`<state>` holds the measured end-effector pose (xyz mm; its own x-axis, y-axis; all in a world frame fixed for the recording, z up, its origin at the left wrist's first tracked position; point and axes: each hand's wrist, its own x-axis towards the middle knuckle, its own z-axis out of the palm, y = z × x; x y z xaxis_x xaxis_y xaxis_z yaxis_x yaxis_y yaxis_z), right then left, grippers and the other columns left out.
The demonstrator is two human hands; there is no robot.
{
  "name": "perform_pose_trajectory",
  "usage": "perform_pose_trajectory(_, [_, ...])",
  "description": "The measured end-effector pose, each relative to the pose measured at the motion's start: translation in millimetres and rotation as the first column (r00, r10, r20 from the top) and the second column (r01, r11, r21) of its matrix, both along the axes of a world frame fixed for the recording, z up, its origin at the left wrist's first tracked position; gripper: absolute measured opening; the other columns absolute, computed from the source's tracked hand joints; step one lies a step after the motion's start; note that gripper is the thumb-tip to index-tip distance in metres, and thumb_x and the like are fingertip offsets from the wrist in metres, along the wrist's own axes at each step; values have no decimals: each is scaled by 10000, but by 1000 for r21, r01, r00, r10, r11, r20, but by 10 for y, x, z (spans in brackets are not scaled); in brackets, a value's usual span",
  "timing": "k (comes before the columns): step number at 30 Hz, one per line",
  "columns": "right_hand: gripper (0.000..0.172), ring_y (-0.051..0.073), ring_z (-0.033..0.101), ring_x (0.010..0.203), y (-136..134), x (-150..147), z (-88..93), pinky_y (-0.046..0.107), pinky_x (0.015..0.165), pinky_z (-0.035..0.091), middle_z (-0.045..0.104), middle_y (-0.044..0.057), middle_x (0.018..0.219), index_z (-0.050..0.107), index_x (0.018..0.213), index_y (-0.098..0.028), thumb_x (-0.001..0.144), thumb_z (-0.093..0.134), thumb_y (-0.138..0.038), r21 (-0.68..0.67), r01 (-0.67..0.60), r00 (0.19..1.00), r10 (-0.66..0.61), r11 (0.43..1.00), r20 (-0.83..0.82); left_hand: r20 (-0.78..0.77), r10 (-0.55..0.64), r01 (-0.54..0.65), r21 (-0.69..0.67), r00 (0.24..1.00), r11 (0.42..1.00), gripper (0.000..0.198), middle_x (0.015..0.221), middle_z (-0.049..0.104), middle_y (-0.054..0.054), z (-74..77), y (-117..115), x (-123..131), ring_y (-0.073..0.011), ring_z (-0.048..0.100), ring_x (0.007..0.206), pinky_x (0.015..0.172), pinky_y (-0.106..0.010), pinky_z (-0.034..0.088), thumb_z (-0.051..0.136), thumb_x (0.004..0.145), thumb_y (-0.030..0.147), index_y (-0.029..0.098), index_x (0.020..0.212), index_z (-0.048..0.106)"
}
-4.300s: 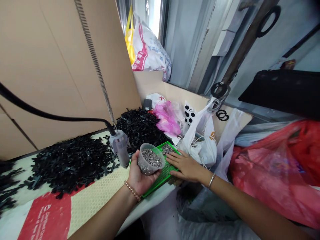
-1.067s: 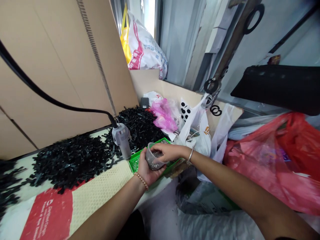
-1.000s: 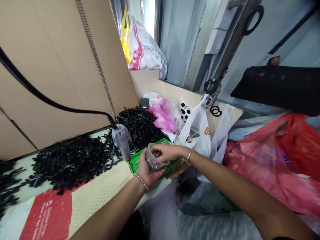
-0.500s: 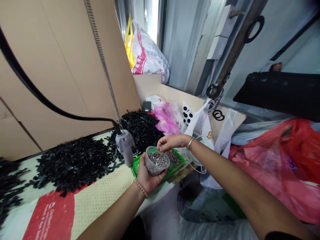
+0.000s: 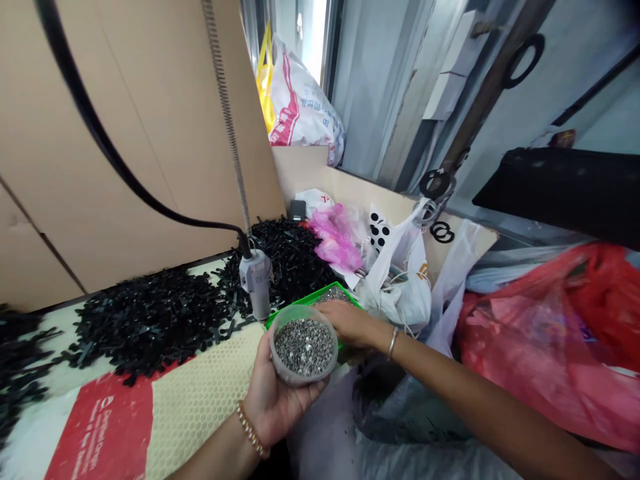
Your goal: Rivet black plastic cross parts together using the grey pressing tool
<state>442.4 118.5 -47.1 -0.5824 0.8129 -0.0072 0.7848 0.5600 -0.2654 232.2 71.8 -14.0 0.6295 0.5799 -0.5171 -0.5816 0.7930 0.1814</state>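
Observation:
My left hand is wrapped round a clear round plastic tub, holding it from below and the side. Small shiny metal pieces, too fine to name for certain, fill the tub. Behind it lies a green tray with more of the same pieces. My right hand is low over the tray's right side, close beside the tub. The tub's rim and the angle hide its fingertips, so what they hold does not show.
An electric screwdriver hangs from a coiled spring left of the tray. Heaps of black plastic strips cover the bench behind a honeycomb-patterned mat. Plastic bags, one pink and one red, stand to the right.
My left hand has brought the tub nearer and turned its opening more toward me. My right hand has moved from above the tub's rim down to the tray.

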Motion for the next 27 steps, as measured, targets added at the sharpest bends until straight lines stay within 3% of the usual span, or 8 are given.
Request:
perform_pose_trajectory(2, [425,218,398,1289,-135,-37,-102,457,1109,234,459,81,1395,483,1348,-217,927,486,-165,16,-71,997,71,997,11,18,-2,2,-44,1000,999,424,1068,664,-132,12,-135,-155,-274,642,882,739,-395,537,530,886,492,138,1107,609])
perform_pose_trajectory(4, [435,230,322,1341,-204,-2,-187,512,1124,172,379,90,1449,405,1407,-199,975,426,-249,28,-38,998,37,999,57,41,-20,24,-86,999,996,453,1059,666,-150,-18,-267,-340,-281,646,883,752,-395,535,560,867,499,116,1102,615])
perform_pose_trajectory(7, [444,234,286,1362,-209,172,-250,500,1128,188,332,100,1468,393,1417,-164,1000,374,-317,54,112,982,-119,992,147,52,-51,57,-119,997,991,533,1048,662,-195,-96,-407,-648,-320,641,924,781,-408,528,640,802,521,73,1091,621])
perform_pose_trajectory(10, [443,255,305,1352,-173,327,-252,526,1113,220,340,105,1462,436,1392,-167,1000,360,-359,97,157,966,-173,983,194,30,-6,10,-135,1000,991,519,1087,653,-185,-101,-471,-923,-325,619,996,809,-403,520,669,791,484,105,1140,601])
perform_pose_trajectory(15, [465,282,398,1294,-18,114,-295,580,1091,227,441,80,1404,513,1338,-217,1000,277,-432,188,69,994,-83,980,68,95,221,-208,-130,971,969,460,1143,630,-133,129,-524,-1161,-290,604,1003,801,-382,527,607,836,503,166,1148,583])
perform_pose_trajectory(19, [490,261,439,1264,205,-23,-524,502,1075,312,475,36,1380,478,1372,-279,975,294,-501,127,-36,999,32,991,33,220,270,-265,-52,938,963,563,1100,633,-141,174,-443,-1301,-300,601,970,761,-372,538,566,828,592,127,1143,588])
perform_pose_trajectory(23, [543,300,433,1263,376,329,-782,561,1049,321,453,44,1396,433,1401,-308,929,322,-554,174,11,997,-25,985,76,185,322,-318,-51,928,947,528,1034,647,-124,157,-411,-1446,-290,609,929,728,-368,547,594,817,578,131,1098,607])
perform_pose_trajectory(27, [555,301,373,1308,249,664,-624,563,1055,305,427,71,1413,467,1381,-245,941,313,-546,196,109,971,-146,974,189,-23,381,-381,-92,924,920,521,1124,627,-103,182,-465,-1528,-311,621,918,664,-392,565,628,812,522,237,1241,548])
